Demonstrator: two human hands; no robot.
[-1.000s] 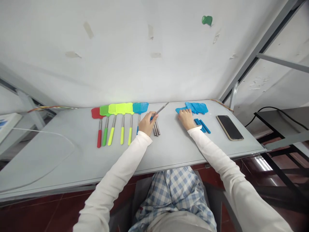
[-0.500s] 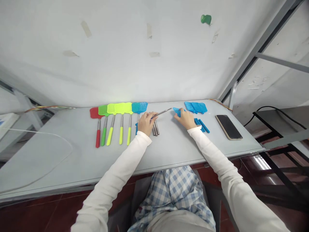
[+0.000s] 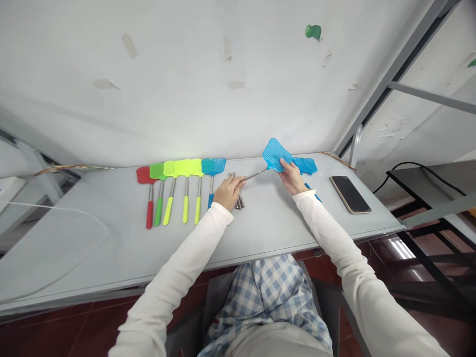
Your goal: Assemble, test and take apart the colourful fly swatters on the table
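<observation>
near back edge of gray desk (image 3: 256,228): grasping metal rod (image 3: 256,174) in left hand (image 3: 227,192), slanted rightward and back to blue flyswatter head (image 3: 274,152), pinched in right hand (image 3: 293,179).

I see a dark-screened phone (image 3: 350,194) lying face up near the right end of the grey counter (image 3: 130,248). On my left a white cord (image 3: 67,208) loops across the surface, and coloured wires (image 3: 74,167) run along the back edge. Beige tape scraps (image 3: 129,45) and a green patch (image 3: 313,31) stick to the white wall (image 3: 178,109) I face. A grey metal frame (image 3: 394,79) slants up on my right, beside a dark side table (image 3: 435,183) crossed by a black cable (image 3: 401,165). Below, I make out dark red floor tiles (image 3: 44,332).
</observation>
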